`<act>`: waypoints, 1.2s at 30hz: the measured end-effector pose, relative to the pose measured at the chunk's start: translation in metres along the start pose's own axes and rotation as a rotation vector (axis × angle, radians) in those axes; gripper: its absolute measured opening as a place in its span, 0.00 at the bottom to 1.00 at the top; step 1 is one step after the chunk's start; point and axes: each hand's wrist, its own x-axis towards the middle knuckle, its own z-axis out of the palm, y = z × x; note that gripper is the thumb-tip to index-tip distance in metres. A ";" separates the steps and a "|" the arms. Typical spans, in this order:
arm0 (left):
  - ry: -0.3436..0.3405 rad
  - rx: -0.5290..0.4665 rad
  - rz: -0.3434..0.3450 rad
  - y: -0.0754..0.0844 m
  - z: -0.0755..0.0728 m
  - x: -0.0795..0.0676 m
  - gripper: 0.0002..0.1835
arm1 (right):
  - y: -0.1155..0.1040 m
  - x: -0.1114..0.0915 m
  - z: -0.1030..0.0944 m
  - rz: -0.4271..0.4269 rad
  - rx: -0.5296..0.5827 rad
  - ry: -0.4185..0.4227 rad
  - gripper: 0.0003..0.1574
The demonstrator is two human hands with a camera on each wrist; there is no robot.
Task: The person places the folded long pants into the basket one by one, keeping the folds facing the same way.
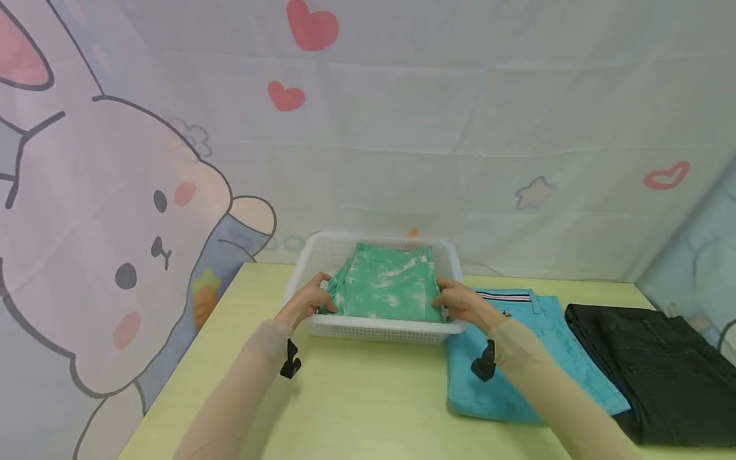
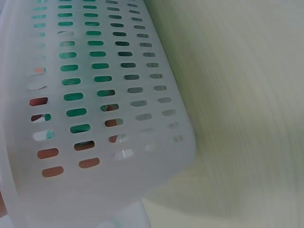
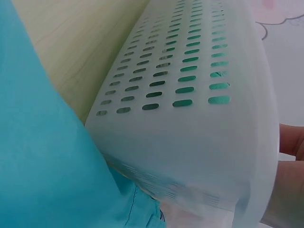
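Note:
A folded green garment (image 1: 393, 284) with white tie-dye patches lies inside a white plastic basket (image 1: 379, 327). The left hand (image 1: 307, 300) reaches over the basket's left side and grips the garment's left edge. Opposite it, the right hand (image 1: 467, 301) holds the right edge between thumb and fingers. Both wrist views look mainly at the outside of the perforated basket wall (image 2: 104, 190), with green cloth showing through the slots. Part of the right hand (image 3: 289, 183) appears beyond the rim in the right wrist view; the basket hides most of the left fingers.
Folded turquoise trousers (image 1: 535, 332) lie right of the basket, partly under the right forearm. Black folded trousers (image 1: 661, 370) lie farther right. The pale yellow table (image 1: 368, 402) meets a hanging cloth (image 1: 460, 128) printed with a rabbit and hearts.

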 end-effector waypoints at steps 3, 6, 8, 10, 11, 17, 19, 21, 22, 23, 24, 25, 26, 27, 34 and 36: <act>0.015 0.014 -0.025 0.002 0.001 0.000 0.35 | -0.001 0.003 -0.002 0.010 -0.011 -0.023 0.47; 0.000 0.034 -0.039 0.001 0.001 0.002 0.37 | 0.000 0.006 -0.003 0.020 -0.019 -0.045 0.48; -0.009 0.054 -0.058 -0.001 0.000 0.004 0.38 | 0.000 0.007 -0.004 0.034 -0.012 -0.049 0.49; -0.008 0.067 -0.075 -0.001 0.000 0.005 0.38 | -0.001 0.009 -0.003 0.050 -0.005 -0.051 0.50; -0.006 0.074 -0.085 -0.001 0.000 0.005 0.38 | -0.001 0.009 -0.003 0.059 0.000 -0.053 0.50; 0.004 0.093 -0.097 0.009 0.003 -0.010 0.36 | -0.001 0.011 -0.001 0.092 -0.009 -0.046 0.49; 0.009 0.100 -0.097 0.017 0.005 -0.022 0.36 | -0.002 0.012 -0.001 0.094 -0.027 -0.049 0.49; 0.024 0.112 -0.109 0.025 0.007 -0.031 0.35 | -0.002 0.013 -0.001 0.097 -0.041 -0.047 0.48; 0.027 0.105 -0.109 0.022 0.007 -0.027 0.36 | -0.003 0.013 -0.001 0.101 -0.041 -0.042 0.48; 0.033 0.102 -0.108 0.018 0.007 -0.020 0.36 | -0.003 0.013 -0.001 0.102 -0.041 -0.043 0.48; 0.041 0.109 -0.109 0.011 0.008 -0.007 0.36 | -0.002 0.013 0.000 0.103 -0.041 -0.039 0.47; 0.038 0.107 -0.089 0.006 0.007 0.000 0.36 | -0.002 0.013 0.000 0.103 -0.043 -0.038 0.47; 0.033 0.104 -0.063 -0.012 0.005 0.026 0.37 | -0.002 0.013 0.000 0.105 -0.043 -0.035 0.47; 0.031 0.099 -0.051 -0.031 0.003 0.056 0.38 | -0.002 0.013 0.000 0.107 -0.044 -0.030 0.46; 0.055 0.107 0.032 -0.165 -0.014 0.261 0.52 | -0.002 0.011 0.002 0.110 -0.059 0.022 0.48; 0.060 0.124 0.051 -0.155 -0.012 0.245 0.53 | -0.002 0.010 0.002 0.103 -0.081 0.037 0.48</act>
